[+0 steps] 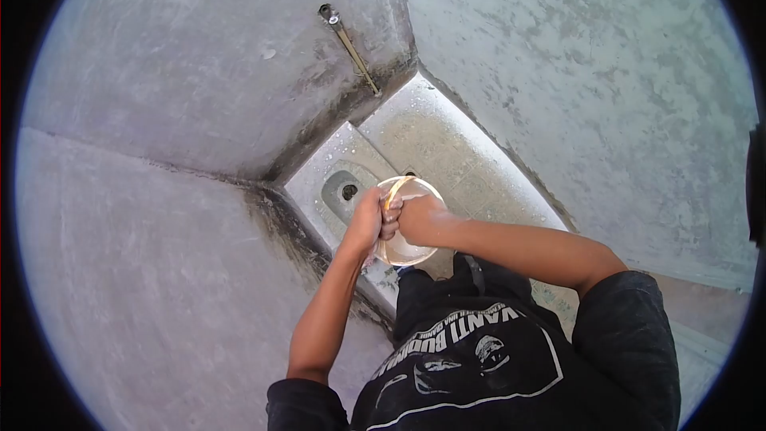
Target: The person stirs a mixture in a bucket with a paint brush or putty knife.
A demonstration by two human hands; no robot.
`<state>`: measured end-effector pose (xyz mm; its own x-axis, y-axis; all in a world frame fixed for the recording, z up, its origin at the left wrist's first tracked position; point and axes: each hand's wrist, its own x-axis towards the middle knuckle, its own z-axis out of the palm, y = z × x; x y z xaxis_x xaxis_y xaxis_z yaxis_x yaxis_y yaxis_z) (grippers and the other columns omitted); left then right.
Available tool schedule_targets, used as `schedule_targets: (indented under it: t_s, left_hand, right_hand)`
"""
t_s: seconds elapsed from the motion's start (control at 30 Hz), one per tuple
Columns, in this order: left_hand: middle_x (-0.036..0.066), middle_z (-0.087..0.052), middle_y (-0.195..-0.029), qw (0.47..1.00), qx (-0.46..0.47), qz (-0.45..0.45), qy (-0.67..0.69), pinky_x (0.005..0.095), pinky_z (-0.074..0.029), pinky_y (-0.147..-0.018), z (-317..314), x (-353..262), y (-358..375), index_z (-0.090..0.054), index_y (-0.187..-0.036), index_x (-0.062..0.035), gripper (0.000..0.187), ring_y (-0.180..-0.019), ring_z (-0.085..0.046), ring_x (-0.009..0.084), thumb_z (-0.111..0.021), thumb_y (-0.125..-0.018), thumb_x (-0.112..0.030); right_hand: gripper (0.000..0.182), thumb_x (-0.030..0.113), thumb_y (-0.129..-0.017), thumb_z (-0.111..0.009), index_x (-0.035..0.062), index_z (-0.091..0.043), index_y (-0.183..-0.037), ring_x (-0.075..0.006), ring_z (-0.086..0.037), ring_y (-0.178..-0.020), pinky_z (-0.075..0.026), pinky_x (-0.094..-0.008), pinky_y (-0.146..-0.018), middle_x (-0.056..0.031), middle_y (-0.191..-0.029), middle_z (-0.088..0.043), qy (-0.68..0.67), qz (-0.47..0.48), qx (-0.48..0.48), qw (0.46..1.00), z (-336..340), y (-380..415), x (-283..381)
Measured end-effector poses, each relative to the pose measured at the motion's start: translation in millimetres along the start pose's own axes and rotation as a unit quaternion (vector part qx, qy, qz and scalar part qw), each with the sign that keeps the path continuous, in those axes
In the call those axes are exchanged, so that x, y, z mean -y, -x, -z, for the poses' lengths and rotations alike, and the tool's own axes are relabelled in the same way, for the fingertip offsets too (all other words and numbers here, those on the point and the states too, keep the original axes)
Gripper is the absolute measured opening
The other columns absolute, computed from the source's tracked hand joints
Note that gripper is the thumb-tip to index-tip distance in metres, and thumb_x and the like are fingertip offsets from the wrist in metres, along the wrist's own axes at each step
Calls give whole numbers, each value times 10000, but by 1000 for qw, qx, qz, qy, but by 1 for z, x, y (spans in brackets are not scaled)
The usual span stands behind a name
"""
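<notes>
the view looked straight down into a wet concrete corner. from left to right: the left wall (144, 271), the drain (349, 191), the left hand (369, 219), the bowl (403, 249), the right hand (421, 217), then the right wall (606, 96).

position. the bowl was held over the wet floor (447, 152), just right of the drain and clear of both walls. a tap (329, 14) stood on the back wall, well apart from the bowl; no running water could be seen.

hands. the left hand was closed on the bowl's left rim. the right hand was curled over the rim and inner face; whether it held a cloth or scrubber could not be told.

procedure, as a judgement. the step appeared to be washing the bowl. it would be done well as follows: the left hand steadies the rim; the right hand rubs round the whole inner face; the bowl is kept near the drain so runoff goes into it; grip is kept firm, since wet surfaces slip.

count. bowls: one. hands: two. drains: one. taps: one. walls in view: three.
</notes>
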<state>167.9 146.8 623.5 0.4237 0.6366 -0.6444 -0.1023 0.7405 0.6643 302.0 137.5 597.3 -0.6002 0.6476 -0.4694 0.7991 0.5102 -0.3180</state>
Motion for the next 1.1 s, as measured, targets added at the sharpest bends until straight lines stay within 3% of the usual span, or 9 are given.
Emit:
schedule_targets:
  t_s: [0.3,0.37,0.47,0.57,0.63,0.77,0.9,1.03,1.1]
  left_hand:
    - [-72,-300,-543,998,11,-10,-63,262,-130,-394,-36,-23,24,-402,-673,-151,236,-411,-182,60,-330,-834,-307]
    - [-62,-305,-545,997,17,-27,-71,265,-136,-396,-39,-25,25,-409,-681,-140,251,-412,-185,63,-312,-852,-296]
    - [-48,-305,-549,993,16,-50,-107,268,-141,-400,-52,-32,28,-414,-683,-127,270,-415,-184,70,-300,-874,-279]
    - [-40,-301,-538,987,9,-68,-148,267,-161,-397,-63,-38,18,-401,-647,-107,290,-416,-206,73,-322,-881,-259]
    - [-67,-269,-523,956,-57,-164,-237,258,-125,-385,-72,-41,14,-354,-606,-140,249,-407,-180,55,-342,-829,-250]
    - [-64,-272,-513,972,-69,-142,-172,256,-127,-375,-78,-36,1,-354,-582,-138,267,-394,-190,49,-355,-828,-243]
    - [-61,-274,-510,975,-67,-120,-175,263,-123,-369,-79,-20,-5,-363,-580,-134,263,-385,-195,54,-367,-819,-245]
    - [-56,-269,-494,974,-83,-109,-181,268,-130,-367,-76,-6,0,-370,-585,-125,242,-382,-206,57,-376,-814,-203]
    - [-53,-272,-493,968,-95,-124,-198,271,-140,-364,-75,-4,1,-357,-570,-128,258,-381,-215,60,-379,-818,-196]
  right_hand:
    - [381,368,-814,-624,-4,-677,-880,-350,-659,-802,-511,-443,-729,-176,-878,-674,-160,-83,-16,984,52,80,-32]
    - [231,237,-807,-624,14,-674,-839,-313,-671,-807,-535,-410,-698,-159,-886,-680,-117,-60,-130,983,63,97,-31]
    - [237,239,-832,-604,16,-684,-821,-304,-671,-748,-529,-414,-678,-167,-788,-675,20,-40,-224,973,40,87,-23]
    - [225,225,-832,-586,24,-683,-799,-267,-678,-756,-535,-397,-669,-154,-821,-683,92,-53,-159,981,23,58,-28]
    - [199,198,-821,-579,28,-680,-848,-271,-677,-800,-536,-397,-694,-159,-880,-680,35,-68,-140,987,30,58,-27]
    - [276,245,-827,-565,5,-676,-905,-316,-655,-906,-518,-412,-786,-204,-957,-664,-122,-103,-90,983,32,58,-31]
    - [360,340,-819,-612,-11,-680,-857,-355,-648,-805,-497,-435,-760,-216,-858,-666,-165,-80,-56,981,20,65,-48]
    - [246,246,-817,-620,15,-685,-867,-325,-667,-836,-532,-411,-728,-177,-873,-678,-88,-79,-160,980,29,79,-41]
    - [202,207,-813,-615,27,-689,-868,-315,-672,-828,-536,-395,-718,-161,-874,-683,-16,-95,-130,987,17,70,-39]
